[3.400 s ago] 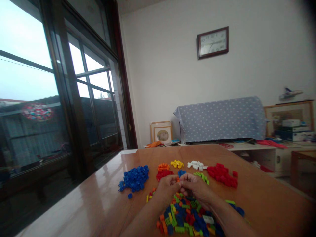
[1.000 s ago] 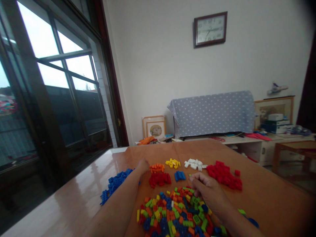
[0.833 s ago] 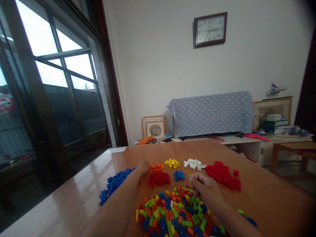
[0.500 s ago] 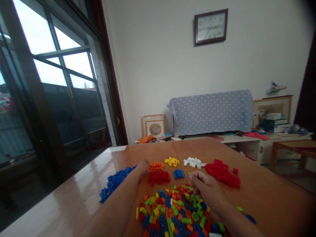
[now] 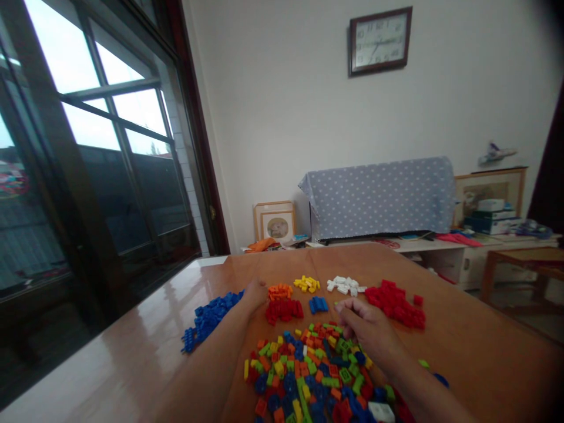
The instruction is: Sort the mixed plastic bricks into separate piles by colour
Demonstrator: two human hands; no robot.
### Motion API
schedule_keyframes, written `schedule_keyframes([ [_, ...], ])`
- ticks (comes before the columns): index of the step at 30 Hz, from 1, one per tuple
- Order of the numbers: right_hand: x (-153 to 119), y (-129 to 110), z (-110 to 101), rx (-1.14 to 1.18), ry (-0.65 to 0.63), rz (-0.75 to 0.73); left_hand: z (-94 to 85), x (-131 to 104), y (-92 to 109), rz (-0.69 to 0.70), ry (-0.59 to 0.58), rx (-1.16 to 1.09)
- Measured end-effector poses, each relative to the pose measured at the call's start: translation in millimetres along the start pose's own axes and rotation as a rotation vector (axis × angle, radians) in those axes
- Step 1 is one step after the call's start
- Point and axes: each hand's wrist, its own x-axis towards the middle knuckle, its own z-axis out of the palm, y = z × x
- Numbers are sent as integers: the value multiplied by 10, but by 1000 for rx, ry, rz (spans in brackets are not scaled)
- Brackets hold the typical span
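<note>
My left hand (image 5: 255, 294) reaches to the left edge of the orange bricks (image 5: 280, 292); its fingertips are too small and blurred to read. Below them lie red bricks (image 5: 284, 311). My right hand (image 5: 359, 317) is closed in a pinch over the far right edge of the mixed colourful bricks (image 5: 308, 376), with a bit of green (image 5: 336, 304) at its fingertips. Small blue bricks (image 5: 318, 304) lie between the hands. Yellow bricks (image 5: 307, 284) and white bricks (image 5: 345, 285) sit farther back.
A blue brick pile (image 5: 214, 317) spreads left of my left forearm, and a red pile (image 5: 396, 304) lies right of my right hand. A few pieces (image 5: 440, 380) lie beyond my right forearm. The wooden table (image 5: 352, 261) ends before a white cabinet (image 5: 478, 261).
The view has tilted slightly, so the clock appears higher. Both hands stay in nearly the same places over the table.
</note>
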Motion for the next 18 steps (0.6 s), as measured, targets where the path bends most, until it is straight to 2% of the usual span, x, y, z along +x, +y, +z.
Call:
schedule_keyframes([
  [3, 8, 23, 8, 11, 2, -6, -26, -100, -20, -25, 64, -65],
  [7, 9, 39, 10, 1, 0, -2, -81, -315, -84, 15, 63, -132],
  [12, -1, 72, 10, -52, -4, -2, -141, -570, -145, 67, 0, -180],
  [18, 14, 142, 40, -89, -26, -39, -154, -865, -169, 129, -138, -191],
])
